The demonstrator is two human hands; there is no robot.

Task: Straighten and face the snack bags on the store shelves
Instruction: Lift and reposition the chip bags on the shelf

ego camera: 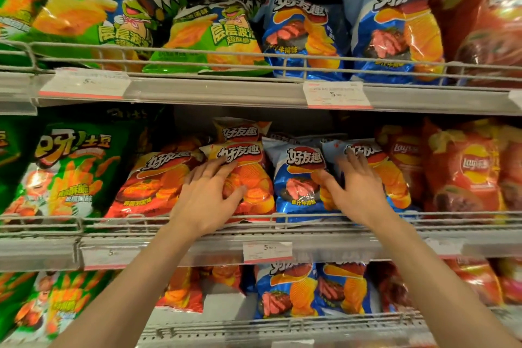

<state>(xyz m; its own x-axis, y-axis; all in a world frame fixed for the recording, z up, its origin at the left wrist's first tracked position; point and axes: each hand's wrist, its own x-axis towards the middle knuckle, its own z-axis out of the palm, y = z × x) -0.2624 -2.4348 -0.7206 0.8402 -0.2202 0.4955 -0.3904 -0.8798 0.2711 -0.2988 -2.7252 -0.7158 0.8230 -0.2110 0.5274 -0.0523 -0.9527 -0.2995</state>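
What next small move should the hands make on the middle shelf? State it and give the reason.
Probably turn the orange bag upright with the left hand. It tilts against its neighbour, and a second orange bag sticks up behind it. The right hand lies spread on a blue bag, which leans too, so that could follow.

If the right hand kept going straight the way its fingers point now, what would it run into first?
The right hand points up and into the middle shelf, fingers spread over the glossy blue steak-flavour chip bag. It would meet that bag first; it looks already touching, though motion blur leaves contact unclear.
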